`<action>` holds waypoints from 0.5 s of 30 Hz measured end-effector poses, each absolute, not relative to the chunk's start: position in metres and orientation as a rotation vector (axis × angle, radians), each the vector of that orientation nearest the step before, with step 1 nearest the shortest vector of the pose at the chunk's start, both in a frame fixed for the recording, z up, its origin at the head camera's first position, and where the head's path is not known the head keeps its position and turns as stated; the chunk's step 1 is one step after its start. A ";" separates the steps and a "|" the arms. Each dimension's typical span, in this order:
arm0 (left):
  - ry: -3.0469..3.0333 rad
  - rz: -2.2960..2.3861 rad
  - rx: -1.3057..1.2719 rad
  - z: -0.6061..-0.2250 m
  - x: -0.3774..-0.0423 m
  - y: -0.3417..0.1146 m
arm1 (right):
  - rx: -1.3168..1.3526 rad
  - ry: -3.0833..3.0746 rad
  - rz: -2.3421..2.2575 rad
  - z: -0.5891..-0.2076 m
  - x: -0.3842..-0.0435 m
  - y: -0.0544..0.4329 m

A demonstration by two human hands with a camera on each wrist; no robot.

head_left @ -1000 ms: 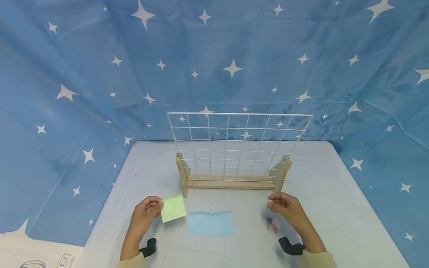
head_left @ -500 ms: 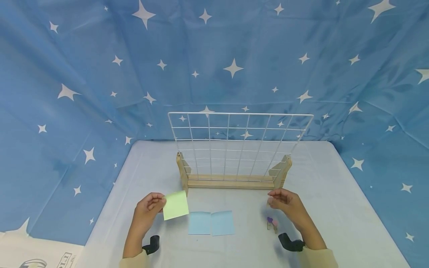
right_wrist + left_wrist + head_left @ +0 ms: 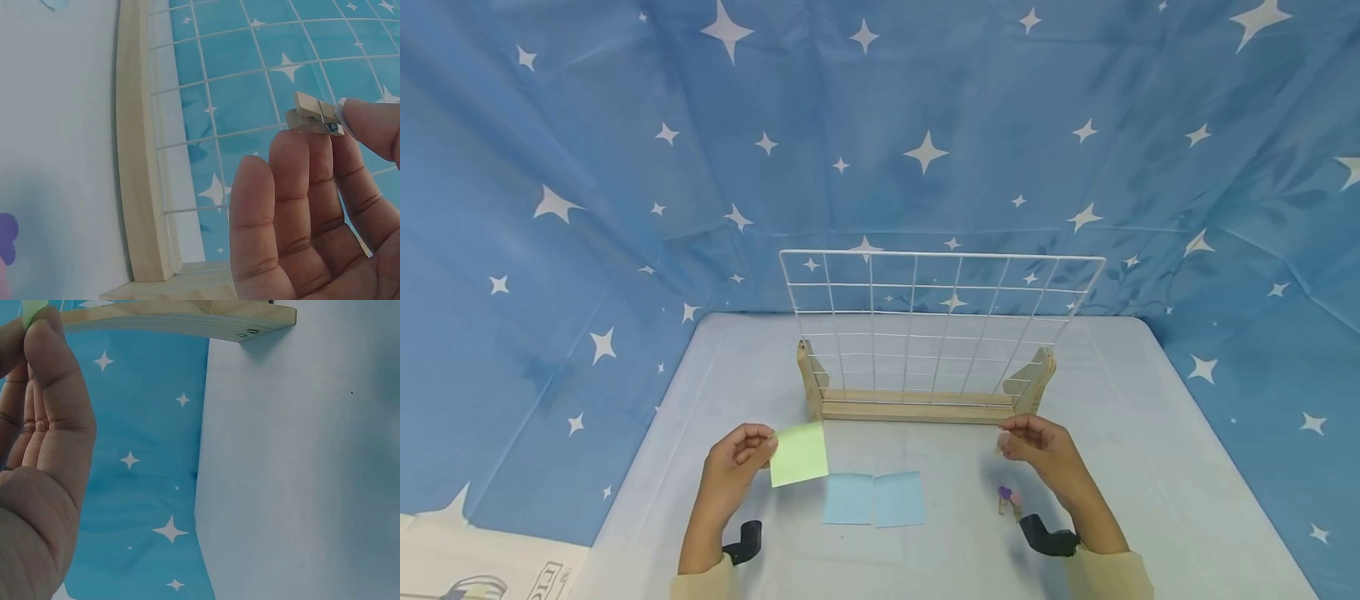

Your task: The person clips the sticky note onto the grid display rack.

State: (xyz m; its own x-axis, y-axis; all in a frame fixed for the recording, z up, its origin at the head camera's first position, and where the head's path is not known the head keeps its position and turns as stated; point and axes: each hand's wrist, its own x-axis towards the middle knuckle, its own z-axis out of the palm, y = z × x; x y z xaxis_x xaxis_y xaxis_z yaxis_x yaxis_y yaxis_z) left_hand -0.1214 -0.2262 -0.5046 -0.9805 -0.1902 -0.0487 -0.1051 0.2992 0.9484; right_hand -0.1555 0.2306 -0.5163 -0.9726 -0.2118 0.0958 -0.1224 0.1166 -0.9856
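My left hand (image 3: 730, 462) pinches the corner of a yellow-green sticky note (image 3: 799, 454) between thumb and fingers, holding it over the table left of the rack. In the left wrist view only a sliver of that note (image 3: 32, 309) shows above the thumb. A small wooden clothespin (image 3: 307, 106) is pinched by my right hand (image 3: 1047, 454), near the rack's right foot. Two light blue sticky notes (image 3: 848, 498) lie side by side between the hands. Below the right hand lie two small clothespins, with a purple heart (image 3: 1004, 492) and a pink one (image 3: 1016, 499).
A white wire grid (image 3: 940, 254) leans back in a wooden stand (image 3: 917, 412) at the middle of the white table (image 3: 1150, 467). Behind it hangs a blue curtain (image 3: 790, 192) with white stars. A printed white sheet (image 3: 490, 550) is at the lower left.
My left hand has moved slightly right and up with the yellow-green note, which has turned a little straighter. The right hand has risen slightly with its clothespin.
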 end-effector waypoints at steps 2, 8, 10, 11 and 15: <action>-2.470 -1.790 0.277 -0.502 -0.121 -0.225 | -0.338 2.292 -2.018 -0.515 -0.156 0.229; -2.461 -1.792 0.266 -0.498 -0.123 -0.221 | -0.364 2.302 -2.020 -0.510 -0.159 0.227; -2.450 -1.803 0.258 -0.497 -0.124 -0.220 | -0.369 2.308 -2.024 -0.509 -0.160 0.226; -2.444 -1.806 0.253 -0.497 -0.124 -0.219 | -0.372 2.309 -2.028 -0.508 -0.160 0.226; -2.417 -1.825 0.244 -0.496 -0.126 -0.215 | -0.380 2.295 -2.056 -0.504 -0.162 0.225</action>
